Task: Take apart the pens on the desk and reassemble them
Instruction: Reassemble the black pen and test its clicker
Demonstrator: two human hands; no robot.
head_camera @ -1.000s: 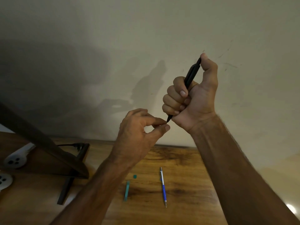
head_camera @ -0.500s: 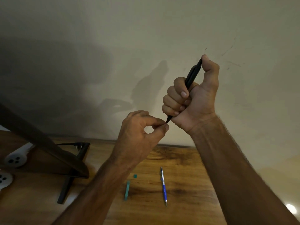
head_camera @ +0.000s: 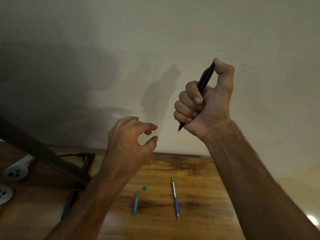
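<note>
My right hand (head_camera: 206, 103) is raised in front of the wall, fisted around a black pen (head_camera: 205, 78). The thumb presses on the pen's top end and the thin tip pokes out below the fist. My left hand (head_camera: 129, 141) hovers lower and to the left, fingers spread apart and holding nothing, a short gap from the tip. On the wooden desk (head_camera: 199, 172) below lie a blue and silver pen (head_camera: 175, 199), a teal pen barrel (head_camera: 136, 203) and a small teal cap piece (head_camera: 144, 188).
A dark slanted stand with a black cable (head_camera: 52, 163) occupies the desk's left side. Two white round sockets (head_camera: 14, 172) sit at the far left. The wall rises directly behind the desk's back edge.
My left hand, which was pinching at the black pen's tip, has let go, opened its fingers and drawn back to the left. The right hand still grips the pen.
</note>
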